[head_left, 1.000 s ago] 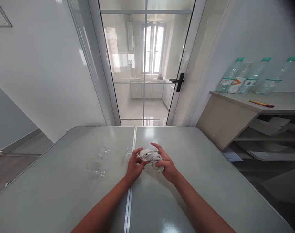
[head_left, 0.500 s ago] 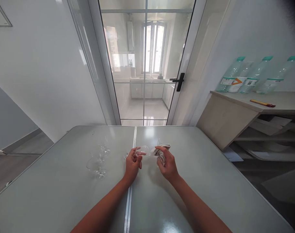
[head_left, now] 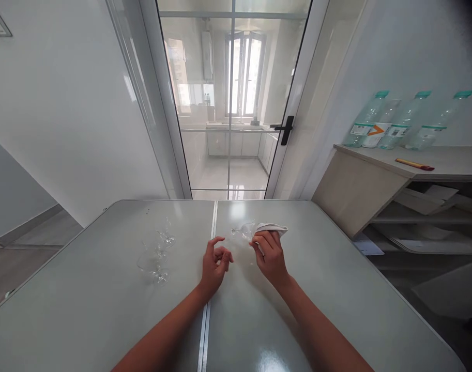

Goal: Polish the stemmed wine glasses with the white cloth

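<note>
My left hand (head_left: 215,263) is over the table's middle seam with its fingers loosely curled and apart, holding nothing. My right hand (head_left: 270,257) is closed on a white cloth (head_left: 272,227), which sticks out beyond the knuckles. A clear stemmed glass (head_left: 242,231) lies sideways at the right fingertips, its stem end pointing left. Whether the right fingers also grip this glass is hard to see. To the left, a few more clear stemmed glasses (head_left: 152,262) are grouped on the table; their outlines overlap and are faint.
The pale glossy table (head_left: 104,310) has a metal seam down its middle. At the right a wooden shelf (head_left: 369,186) carries several plastic bottles (head_left: 396,124) and a thin yellow-red packet (head_left: 414,164). Beyond the table's far edge is a glass door (head_left: 210,170) with a black handle (head_left: 286,130).
My left hand has let go of the stemmed glass. The glass is now farther right and farther away, by my right hand. The cloth has shifted slightly right.
</note>
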Motion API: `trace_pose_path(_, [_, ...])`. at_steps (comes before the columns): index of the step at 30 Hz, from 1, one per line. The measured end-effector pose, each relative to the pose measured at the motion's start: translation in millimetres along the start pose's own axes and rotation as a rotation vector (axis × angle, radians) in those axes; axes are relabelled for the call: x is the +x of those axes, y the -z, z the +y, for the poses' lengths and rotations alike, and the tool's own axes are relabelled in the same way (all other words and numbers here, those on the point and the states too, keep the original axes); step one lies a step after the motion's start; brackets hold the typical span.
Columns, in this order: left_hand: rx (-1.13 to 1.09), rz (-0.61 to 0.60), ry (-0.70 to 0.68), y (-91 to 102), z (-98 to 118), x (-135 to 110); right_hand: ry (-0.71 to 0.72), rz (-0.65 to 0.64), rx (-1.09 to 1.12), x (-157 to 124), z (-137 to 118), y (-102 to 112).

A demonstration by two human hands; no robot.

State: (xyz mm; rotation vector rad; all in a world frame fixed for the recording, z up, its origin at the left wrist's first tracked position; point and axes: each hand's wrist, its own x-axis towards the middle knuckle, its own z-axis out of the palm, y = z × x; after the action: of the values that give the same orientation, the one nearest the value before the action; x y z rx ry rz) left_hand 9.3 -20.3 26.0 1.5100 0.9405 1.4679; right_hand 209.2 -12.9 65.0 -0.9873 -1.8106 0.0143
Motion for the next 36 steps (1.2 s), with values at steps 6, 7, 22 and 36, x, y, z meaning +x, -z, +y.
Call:
trace_pose_path(6, [0.517, 0.042, -0.268, 2.8, -6, 9, 0.115, -0.115, 0.074, -1, -3, -8])
trace_pose_path(7, [0.538, -0.005, -0.261, 2.6, -8, 10, 0.112, -0.098, 0.093, -2, -4, -9])
trace_pose_path(22, [0.291, -0.022, -0.019, -0.1, -15, 9, -0.265, 0.119, 0.314, -1, -6, -5])
trace_pose_path(36, [-0.184, -0.339, 0.131, 2.4, -9, 6, -0.887, -0.121, 1.461, 2, -33, -2])
